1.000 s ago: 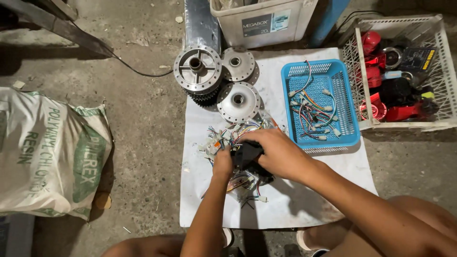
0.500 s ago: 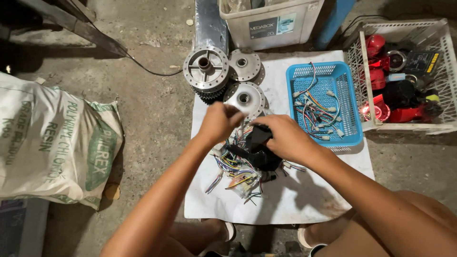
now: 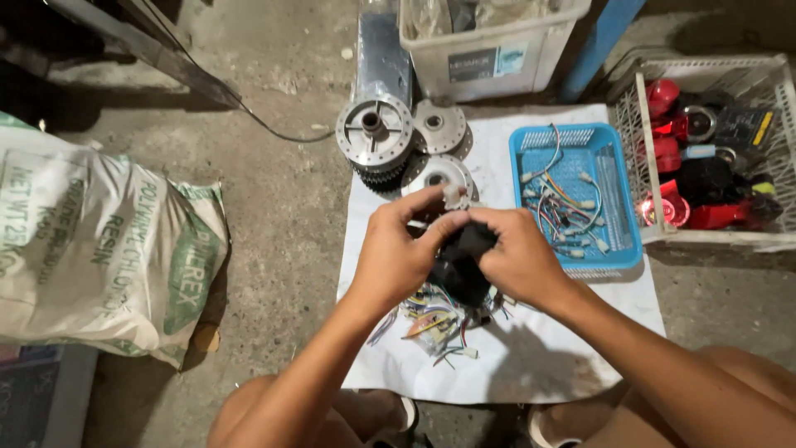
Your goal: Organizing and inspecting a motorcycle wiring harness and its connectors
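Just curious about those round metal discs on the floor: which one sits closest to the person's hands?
The lowest metal disc, lying on the white sheet directly above the left hand. The other two lie farther up, by the white bin.

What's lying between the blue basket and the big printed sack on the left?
In the head view, between the blue basket and the sack lie round metal hubs, bare concrete floor and both hands, left and right.
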